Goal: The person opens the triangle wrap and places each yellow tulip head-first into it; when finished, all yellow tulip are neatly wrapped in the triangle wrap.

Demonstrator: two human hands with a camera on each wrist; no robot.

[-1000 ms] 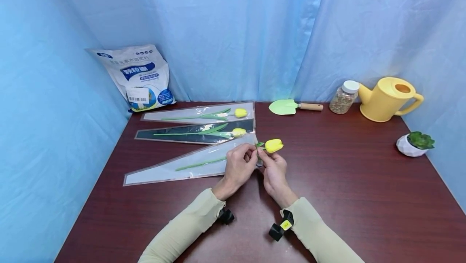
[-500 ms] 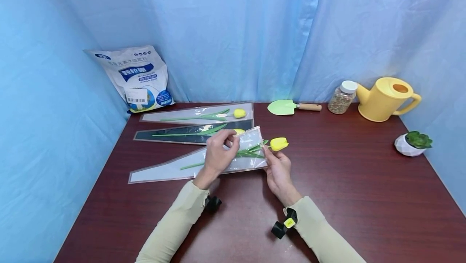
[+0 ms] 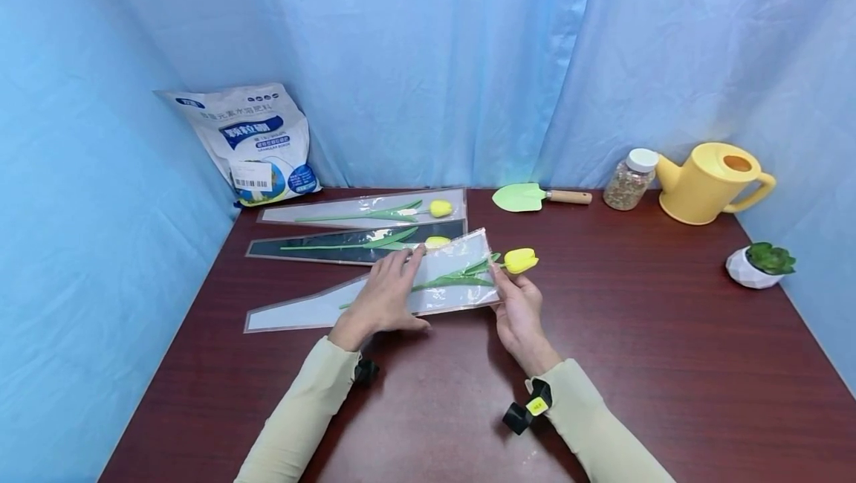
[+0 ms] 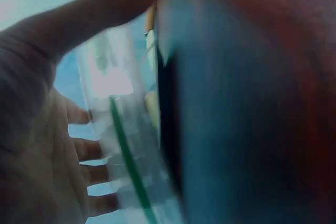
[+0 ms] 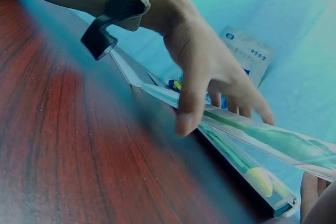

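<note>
A long tapered clear-and-white flower sleeve (image 3: 294, 310) lies slanted before me, its wide end raised above the table. Inside run the green stem and leaves of a tulip, while its yellow bloom (image 3: 520, 261) sticks out past the wide end. My right hand (image 3: 523, 319) pinches the sleeve's wide end beside the bloom, thumb on top. Across the sleeve's middle reaches my left hand (image 3: 383, 297), fingers extended and thumb apart along the near edge. In the left wrist view, the straight fingers of the left hand (image 4: 37, 145) show beyond the sleeve (image 4: 113, 145).
Behind lie a dark sleeve (image 3: 348, 254) and a white sleeve (image 3: 287, 212), each with a yellow tulip. A fertilizer bag (image 3: 247, 145) stands back left. A green trowel (image 3: 520, 198), jar (image 3: 628, 182), yellow watering can (image 3: 705, 186) and potted succulent (image 3: 759, 266) line the right side.
My left hand has left the sleeve's wide end and moved left along it, its fingers spreading. My right hand, sleeve and tulip have shifted slightly right, and the wide end has lifted.
</note>
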